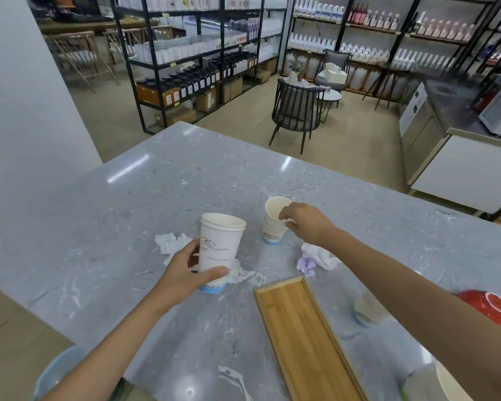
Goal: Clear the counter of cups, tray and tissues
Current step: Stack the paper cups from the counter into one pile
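1. Cups first: our left hand is wrapped round a tall stack of white paper cups, thumb in front, its blue base at the counter; we cannot tell whether it touches.
2. Our right hand pinches the rim of a single paper cup, which tilts just beyond the fingertips.
3. Crumpled white tissue lies just past our left hand; another tissue wad, white and lilac, sits under our right wrist.
4. Between our forearms lies the bamboo tray.
5. Under our right forearm a third cup is partly hidden, with a red bowl beyond it.
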